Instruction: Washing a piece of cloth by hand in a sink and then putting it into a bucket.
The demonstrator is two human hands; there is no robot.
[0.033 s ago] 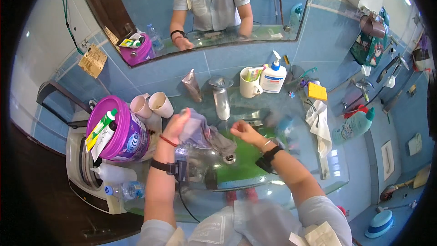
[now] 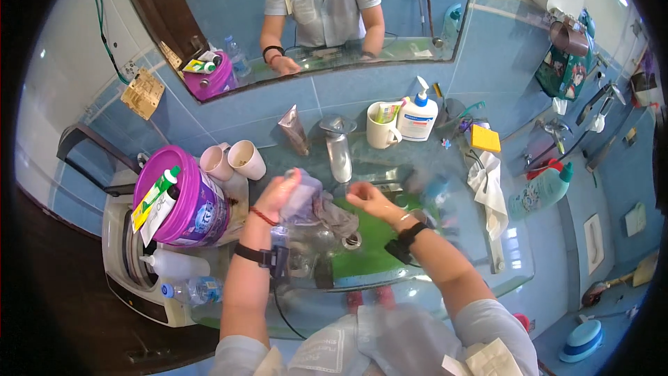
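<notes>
My left hand (image 2: 280,193) is closed around a wet-looking greyish-purple cloth (image 2: 332,217), which hangs to the right over the glass basin (image 2: 410,203). A silver faucet (image 2: 339,157) rises behind the cloth. To the right of the faucet, my right hand (image 2: 372,202) hovers with loosely bent fingers, apart from the cloth and with nothing visible in it. Below the cloth's lower end shows a round metal drain (image 2: 353,240). Part of the cloth inside my left hand is hidden by the fingers.
Two cups (image 2: 247,160) and a purple bucket (image 2: 209,212) with tubes on its lid stand at left. Behind the basin are a brown tube (image 2: 293,132), a white mug (image 2: 383,127) and a pump bottle (image 2: 417,118). A white cloth (image 2: 490,198) drapes at right, below a yellow sponge (image 2: 485,138).
Both hands have shifted slightly: my left hand a little right and down with the cloth, my right hand slightly left. The cloth is bunched a bit more closely.
</notes>
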